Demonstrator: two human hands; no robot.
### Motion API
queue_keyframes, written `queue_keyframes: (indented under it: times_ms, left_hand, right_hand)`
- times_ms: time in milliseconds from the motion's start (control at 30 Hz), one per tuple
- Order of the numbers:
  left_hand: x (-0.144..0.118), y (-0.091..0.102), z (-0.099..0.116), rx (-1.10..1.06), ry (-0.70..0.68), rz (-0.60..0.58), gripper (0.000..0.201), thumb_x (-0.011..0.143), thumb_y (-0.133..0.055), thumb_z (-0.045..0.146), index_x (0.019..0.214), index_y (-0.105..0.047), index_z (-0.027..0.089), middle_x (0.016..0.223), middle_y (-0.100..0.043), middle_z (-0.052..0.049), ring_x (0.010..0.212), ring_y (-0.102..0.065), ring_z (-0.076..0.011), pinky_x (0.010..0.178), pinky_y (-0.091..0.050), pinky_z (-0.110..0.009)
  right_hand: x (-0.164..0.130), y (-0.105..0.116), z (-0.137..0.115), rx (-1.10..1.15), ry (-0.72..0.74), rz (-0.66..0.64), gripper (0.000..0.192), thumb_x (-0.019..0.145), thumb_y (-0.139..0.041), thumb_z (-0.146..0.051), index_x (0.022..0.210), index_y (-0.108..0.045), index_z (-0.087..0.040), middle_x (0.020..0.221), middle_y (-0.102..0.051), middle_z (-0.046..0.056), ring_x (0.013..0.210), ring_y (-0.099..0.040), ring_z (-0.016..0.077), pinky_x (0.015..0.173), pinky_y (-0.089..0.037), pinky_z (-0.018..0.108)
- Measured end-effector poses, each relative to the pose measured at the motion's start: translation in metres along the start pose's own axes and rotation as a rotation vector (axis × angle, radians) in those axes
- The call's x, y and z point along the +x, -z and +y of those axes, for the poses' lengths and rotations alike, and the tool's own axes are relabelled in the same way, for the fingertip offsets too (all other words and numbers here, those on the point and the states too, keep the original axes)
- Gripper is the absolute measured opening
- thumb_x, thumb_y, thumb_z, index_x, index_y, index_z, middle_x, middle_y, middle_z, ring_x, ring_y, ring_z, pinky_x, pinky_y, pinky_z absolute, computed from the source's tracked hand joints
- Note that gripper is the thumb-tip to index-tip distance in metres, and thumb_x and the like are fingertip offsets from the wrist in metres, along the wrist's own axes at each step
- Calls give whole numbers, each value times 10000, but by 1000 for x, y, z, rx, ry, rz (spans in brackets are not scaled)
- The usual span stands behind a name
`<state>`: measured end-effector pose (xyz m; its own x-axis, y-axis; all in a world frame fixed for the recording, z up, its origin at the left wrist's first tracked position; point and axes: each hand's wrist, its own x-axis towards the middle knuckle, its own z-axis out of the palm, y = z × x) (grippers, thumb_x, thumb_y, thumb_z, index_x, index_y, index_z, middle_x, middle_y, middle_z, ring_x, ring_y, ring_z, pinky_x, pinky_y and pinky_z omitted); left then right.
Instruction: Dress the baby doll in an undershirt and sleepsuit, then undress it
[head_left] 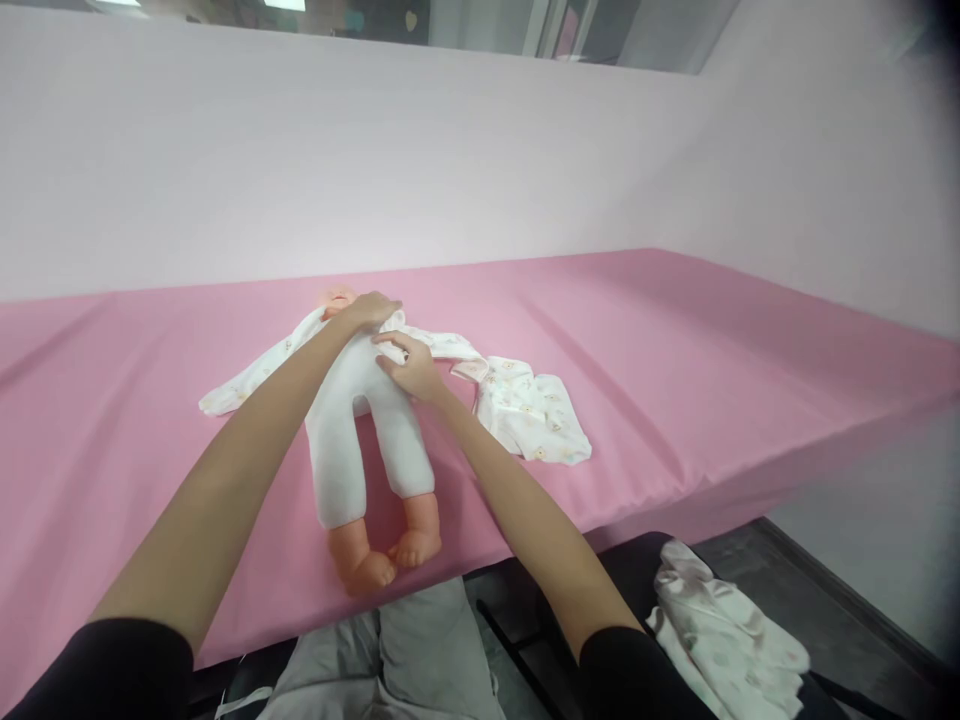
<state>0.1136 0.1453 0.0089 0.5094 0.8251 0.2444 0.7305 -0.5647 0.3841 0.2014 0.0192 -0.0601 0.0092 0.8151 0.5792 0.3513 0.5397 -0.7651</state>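
Observation:
A baby doll with a white cloth body lies on its back on the pink-covered table, its feet toward me. A white baby top with a small print is around its upper body, one sleeve stretched out to the left. My left hand reaches across the doll's chest, fingers bent at the top's edge near the shoulder; what its fingertips hold is hidden. Beside the doll's right-hand flank in the view is my right hand, thumb and fingers apart, touching the doll's side and the top.
Folded white printed clothing lies on the pink table cover, right of the doll. Another printed cloth hangs on a dark chair at the lower right. A white wall with a window stands behind the table.

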Motion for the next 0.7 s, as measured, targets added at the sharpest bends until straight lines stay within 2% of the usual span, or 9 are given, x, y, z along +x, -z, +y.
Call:
queue_keyframes:
  times_ms: [67, 100, 133, 200, 300, 400, 533, 600, 700]
  left_hand:
    - [-3, -4, 13, 64, 41, -143, 348, 699, -620, 437, 885, -696, 153, 849, -717, -107, 791, -660, -241, 733, -490, -306]
    - [-5, -6, 19, 127, 45, -230, 428, 666, -659, 409, 1016, -675, 165, 954, -712, -111, 845, -657, -245, 756, -489, -310]
    - [-7, -7, 24, 174, 29, -268, 518, 634, -688, 349, 1121, -639, 183, 1048, -694, -114, 891, -650, -246, 777, -487, -310]
    - [-10, -9, 30, 239, -18, -251, 591, 606, -679, 215, 1193, -608, 216, 1151, -660, -103, 936, -639, -237, 795, -487, -295]
    - [-14, -4, 30, 295, -10, -146, 439, 634, -599, 138, 1059, -692, 193, 1060, -693, -103, 912, -644, -239, 783, -494, -293]
    - [-16, 5, 29, 406, 109, -90, 318, 689, -561, 173, 963, -722, 146, 920, -711, -148, 900, -646, -279, 797, -490, -363]
    - [-18, 12, 27, 596, 175, -83, 355, 769, -541, 271, 1063, -679, 126, 984, -692, -174, 1014, -604, -309, 930, -393, -466]
    - [-18, 13, 24, 630, 182, -113, 392, 799, -529, 306, 1141, -642, 153, 1052, -675, -162, 1075, -572, -310, 975, -336, -485]
    - [-20, 11, 20, 667, 186, -158, 426, 825, -510, 303, 1225, -593, 182, 1111, -651, -160, 1131, -528, -330, 985, -294, -511]
  right_hand:
    - [-2, -4, -4, -134, 18, -37, 235, 748, -555, -165, 949, -663, -221, 993, -668, 2, 923, -570, 195, 909, -416, 348]
    - [-3, -6, -6, -182, 29, -37, 207, 760, -562, -177, 932, -667, -225, 974, -668, 4, 916, -563, 200, 895, -418, 348]
    - [-4, -7, -8, -210, 42, -30, 176, 773, -569, -196, 915, -668, -227, 964, -666, 7, 922, -555, 205, 888, -417, 347]
    - [-6, -8, -11, -216, 59, -10, 135, 802, -579, -245, 905, -665, -229, 962, -661, 14, 946, -542, 210, 884, -414, 344]
    - [-8, -9, -13, -171, 71, -1, 135, 834, -564, -282, 911, -658, -224, 982, -656, 18, 958, -537, 206, 900, -402, 342]
    - [-9, -10, -10, -64, 67, 61, 174, 860, -534, -330, 954, -635, -224, 980, -648, 15, 864, -558, 179, 840, -424, 315]
    - [-6, -9, 3, 133, -57, 268, 257, 892, -465, -412, 1060, -561, -244, 844, -633, -8, 710, -565, 143, 719, -443, 276]
    - [-5, -6, 14, 84, -119, 364, 217, 885, -458, -381, 1009, -560, -234, 816, -630, -3, 745, -569, 156, 752, -442, 293]
    - [-3, 1, 32, -113, -215, 460, 133, 823, -472, -258, 902, -564, -203, 867, -628, 32, 849, -558, 189, 834, -422, 340]
